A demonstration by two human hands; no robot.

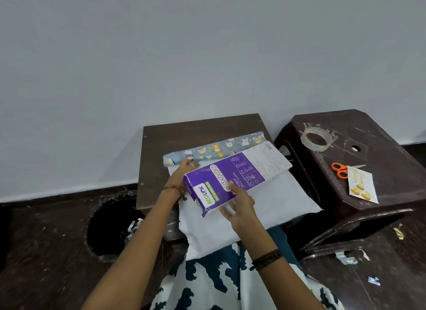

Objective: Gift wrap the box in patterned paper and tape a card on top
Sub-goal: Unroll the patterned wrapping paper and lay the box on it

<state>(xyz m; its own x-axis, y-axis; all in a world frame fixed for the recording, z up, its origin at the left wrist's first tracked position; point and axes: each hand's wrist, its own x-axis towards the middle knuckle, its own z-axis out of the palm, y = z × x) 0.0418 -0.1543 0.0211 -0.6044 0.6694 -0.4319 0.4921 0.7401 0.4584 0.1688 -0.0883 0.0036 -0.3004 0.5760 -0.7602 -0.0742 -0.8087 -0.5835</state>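
A long purple and white box (239,176) lies tilted over the white back side of the unrolled wrapping paper (272,206). My right hand (239,206) grips its near end from below and the side. My left hand (182,173) reaches behind the box's left corner and rests on the blue animal-print paper roll (216,149) at the far side of the small wooden table (161,162). Whether the left hand also touches the box is hidden. A yellow-flowered card (363,186) lies on the stool at right.
A dark plastic stool (380,134) at right carries a clear tape roll (317,138), orange-handled scissors (340,170) and the card. A black bin (110,219) sits on the floor at left. Paper scraps (345,259) litter the floor. A grey wall stands behind.
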